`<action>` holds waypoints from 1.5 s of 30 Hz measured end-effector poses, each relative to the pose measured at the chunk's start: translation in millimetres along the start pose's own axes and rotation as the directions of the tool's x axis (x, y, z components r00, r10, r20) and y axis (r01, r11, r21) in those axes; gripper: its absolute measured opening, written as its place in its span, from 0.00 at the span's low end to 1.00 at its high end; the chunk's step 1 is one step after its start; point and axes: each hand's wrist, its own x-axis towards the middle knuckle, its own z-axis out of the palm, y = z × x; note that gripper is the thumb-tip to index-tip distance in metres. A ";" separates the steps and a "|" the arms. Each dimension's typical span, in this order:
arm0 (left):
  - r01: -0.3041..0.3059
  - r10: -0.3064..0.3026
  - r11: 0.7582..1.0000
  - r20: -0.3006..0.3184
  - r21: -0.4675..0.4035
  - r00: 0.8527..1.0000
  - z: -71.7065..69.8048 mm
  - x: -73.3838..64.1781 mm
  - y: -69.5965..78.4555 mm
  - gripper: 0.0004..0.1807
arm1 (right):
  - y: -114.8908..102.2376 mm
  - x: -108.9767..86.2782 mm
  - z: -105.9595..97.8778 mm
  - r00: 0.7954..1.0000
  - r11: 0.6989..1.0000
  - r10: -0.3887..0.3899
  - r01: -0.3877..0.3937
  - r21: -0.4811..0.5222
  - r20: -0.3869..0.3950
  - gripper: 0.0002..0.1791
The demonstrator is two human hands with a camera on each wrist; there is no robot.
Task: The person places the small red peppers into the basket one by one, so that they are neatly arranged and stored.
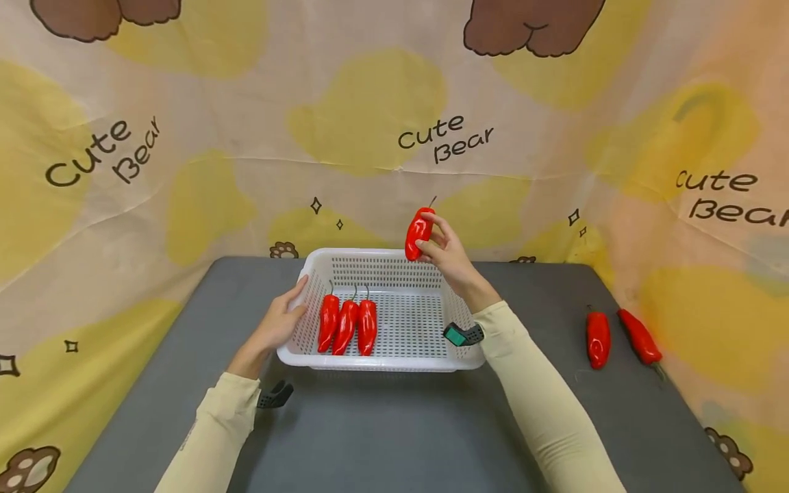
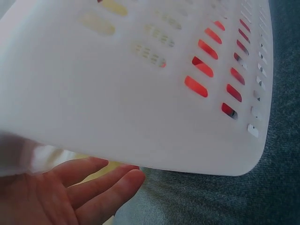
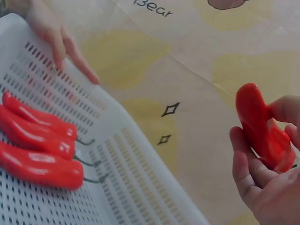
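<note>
A red chili pepper with a thin stem is pinched between the thumb and fingers of my right hand, held over the back right rim of a white perforated plastic basket. My left hand holds the basket's left rim, with its thumb on the inner side. In the left wrist view, several fingers extend along the outside of the basket wall. Inside the basket, to the left, three red chili peppers lie side by side, their stems toward the back.
Two more red chili peppers, one upright in view and one slanted, lie at the right side of the grey table. A yellow and beige printed cloth hangs behind and along the sides. Each wrist wears a dark strap.
</note>
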 end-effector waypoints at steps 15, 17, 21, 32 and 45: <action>0.029 -0.029 0.999 -0.014 0.014 0.999 0.4 -1.4 0.7 0.35 | 38.1 20.5 24.5 1.000 1.000 0.006 -0.006 0.007 0.002 0.32; 0.029 -0.029 1.000 -0.015 0.013 0.999 0.5 -1.9 -0.3 0.35 | 40.4 19.3 24.8 0.999 1.000 0.000 0.001 -0.022 0.043 0.32; 0.029 -0.029 1.000 -0.018 0.002 0.999 1.6 -3.1 -0.3 0.35 | 41.7 16.4 23.9 0.994 0.997 -0.010 0.019 -0.081 0.105 0.31; 0.040 -0.040 0.999 -0.025 -0.019 0.999 2.7 -3.2 2.8 0.34 | 41.3 12.4 22.4 0.975 0.975 0.077 -0.030 -0.221 0.208 0.30; 0.031 -0.032 0.998 -0.028 -0.049 0.999 3.0 -2.1 -1.3 0.34 | 46.6 12.6 22.2 0.952 0.953 0.135 -0.049 -0.298 0.276 0.30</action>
